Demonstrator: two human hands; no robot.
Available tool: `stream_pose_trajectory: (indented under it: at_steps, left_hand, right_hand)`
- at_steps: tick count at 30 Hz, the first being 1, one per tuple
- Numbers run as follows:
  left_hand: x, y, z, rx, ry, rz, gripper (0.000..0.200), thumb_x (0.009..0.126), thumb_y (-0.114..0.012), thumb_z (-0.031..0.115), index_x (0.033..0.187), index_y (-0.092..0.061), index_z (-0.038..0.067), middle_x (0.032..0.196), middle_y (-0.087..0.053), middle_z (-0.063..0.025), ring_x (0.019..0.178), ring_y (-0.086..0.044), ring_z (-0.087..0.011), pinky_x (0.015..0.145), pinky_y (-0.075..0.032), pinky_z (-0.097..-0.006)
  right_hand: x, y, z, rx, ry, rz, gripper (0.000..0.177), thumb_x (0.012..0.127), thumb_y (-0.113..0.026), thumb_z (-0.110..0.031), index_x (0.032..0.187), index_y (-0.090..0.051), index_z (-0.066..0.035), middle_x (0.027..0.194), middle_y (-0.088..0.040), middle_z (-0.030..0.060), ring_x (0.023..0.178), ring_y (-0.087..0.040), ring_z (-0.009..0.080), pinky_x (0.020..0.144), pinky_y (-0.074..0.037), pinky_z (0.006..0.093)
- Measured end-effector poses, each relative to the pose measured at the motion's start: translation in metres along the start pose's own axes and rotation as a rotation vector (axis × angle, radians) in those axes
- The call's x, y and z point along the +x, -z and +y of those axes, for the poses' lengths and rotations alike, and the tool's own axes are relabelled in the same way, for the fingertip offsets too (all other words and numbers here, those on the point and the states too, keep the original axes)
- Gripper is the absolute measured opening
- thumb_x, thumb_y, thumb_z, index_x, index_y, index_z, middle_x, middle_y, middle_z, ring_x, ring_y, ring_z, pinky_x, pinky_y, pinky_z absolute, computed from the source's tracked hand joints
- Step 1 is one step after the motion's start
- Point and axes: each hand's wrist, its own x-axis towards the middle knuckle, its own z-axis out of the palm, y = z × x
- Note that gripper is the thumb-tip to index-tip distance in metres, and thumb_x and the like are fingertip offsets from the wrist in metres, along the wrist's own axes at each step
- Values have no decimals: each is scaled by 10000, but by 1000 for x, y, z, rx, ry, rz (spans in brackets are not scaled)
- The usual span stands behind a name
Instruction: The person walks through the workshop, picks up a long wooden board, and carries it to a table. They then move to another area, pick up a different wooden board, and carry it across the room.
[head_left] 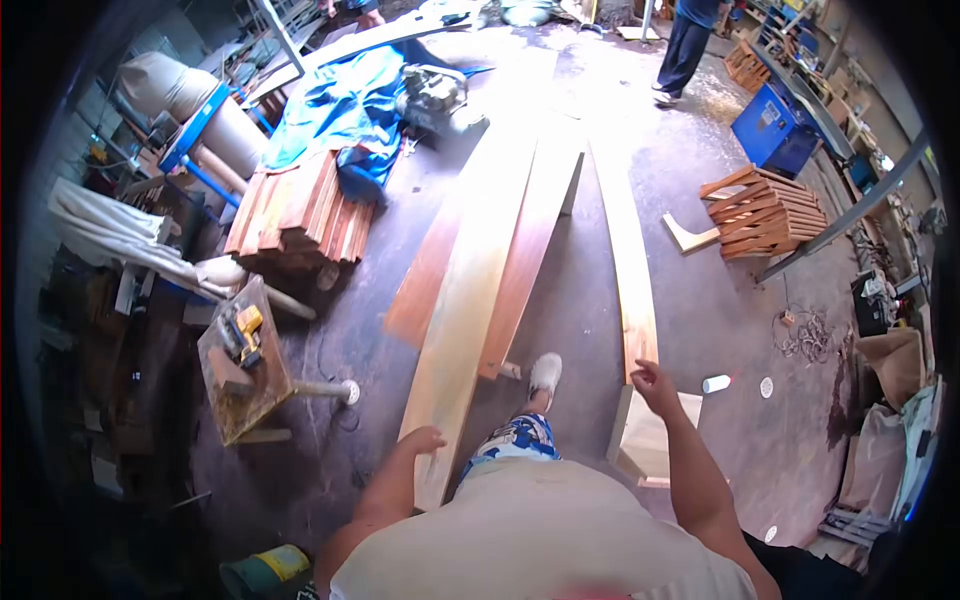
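Observation:
A long pale board point(468, 300) runs away from my body, its near end beside my waist. My left hand point(424, 441) is at its left edge, the fingers curled over the top face. Reddish-brown boards point(520, 275) lie lower, partly covered by the pale one. On the right, my right hand point(652, 386) is over the near end of a narrow board point(632, 290), its fingers loosely bent and apart. Below that hand stands a pale wooden box-like piece point(655, 435). My shoe point(545, 372) is on the floor between the boards.
A small table point(232, 390) with a yellow drill point(247, 335) stands left, near stacked lumber point(300, 210) under a blue tarp point(335, 100). Right are a white bottle point(716, 383), slatted wooden parts point(765, 212) and a blue cabinet point(775, 125). Another person point(687, 45) stands at the back.

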Motion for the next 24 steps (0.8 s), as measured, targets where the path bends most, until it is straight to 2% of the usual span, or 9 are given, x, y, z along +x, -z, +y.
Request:
stream_pose_trajectory:
  at_steps: [3, 7, 8, 9, 13, 16, 19, 23, 24]
  left_hand:
    - [35, 43, 37, 114, 77, 100, 536, 767, -613, 410, 1114, -574, 4, 1089, -580, -215, 1037, -550, -314, 913, -409, -368]
    - [179, 162, 111, 286, -101, 22, 545, 785, -564, 467, 1155, -564, 67, 1082, -593, -190, 1003, -559, -323, 885, -422, -395]
    - [211, 187, 137, 264, -140, 245, 546, 820, -503, 470, 1151, -560, 40, 1152, -559, -197, 1083, -521, -332, 926, -395, -397]
    - [251, 215, 172, 319, -197, 438, 561, 838, -488, 465, 1172, -540, 18, 1204, -527, -195, 1125, -492, -332, 963, -364, -393]
    - [252, 367, 423, -188, -581, 660, 583, 821, -568, 433, 1200, -506, -5, 1210, -511, -214, 1166, -460, -307, 992, -341, -365]
    - [294, 421, 548, -191, -731, 574, 573, 836, -554, 448, 1230, -489, 37, 1241, -510, -153, 1179, -459, -261, 998, -340, -342]
    - [316, 452, 648, -71, -680, 333, 561, 834, -565, 434, 1237, -486, 53, 1237, -513, -149, 1160, -479, -261, 975, -368, -349]
    - [422, 476, 692, 240, -687, 378, 528, 806, -584, 380, 1193, -513, 28, 1169, -556, -156, 1086, -526, -284, 923, -410, -371]
    - [435, 481, 701, 100, -550, 353, 520, 811, -579, 369, 1196, -510, 26, 1167, -559, -156, 1085, -528, -279, 925, -409, -370]
  right_hand:
    - [72, 47, 7, -56, -9, 77, 395, 796, -612, -122, 1143, -516, 42, 835, -629, 79, 737, -588, 124, 705, -475, 250]
    - [133, 134, 105, -639, -258, -4, 381, 737, -671, -252, 1050, -599, -46, 799, -630, 89, 737, -611, 177, 673, -489, 300]
    - [136, 155, 144, -686, -311, 1, 364, 732, -663, -259, 1025, -603, -51, 773, -624, 88, 722, -610, 183, 654, -490, 314]
    - [131, 178, 172, -733, -370, -10, 347, 727, -656, -266, 1000, -608, -56, 747, -618, 86, 708, -609, 190, 636, -490, 328]
    - [170, 248, 199, -531, -637, 58, 359, 676, -654, -257, 960, -622, -40, 866, -623, 170, 757, -603, 297, 674, -475, 400]
    - [256, 280, 201, -514, -695, -33, 362, 741, -638, -237, 1025, -594, -16, 822, -634, 147, 747, -614, 205, 668, -496, 322]
    - [349, 296, 113, -573, -384, 65, 397, 747, -630, -224, 1081, -582, -15, 857, -634, 157, 767, -612, 223, 682, -499, 340]
    - [489, 350, 158, -397, -320, 140, 413, 745, -629, -226, 1097, -580, -14, 900, -633, 162, 796, -611, 268, 723, -493, 369]
    - [535, 368, 191, -595, -239, 127, 418, 743, -632, -234, 1097, -583, -18, 907, -633, 164, 801, -609, 278, 728, -490, 374]
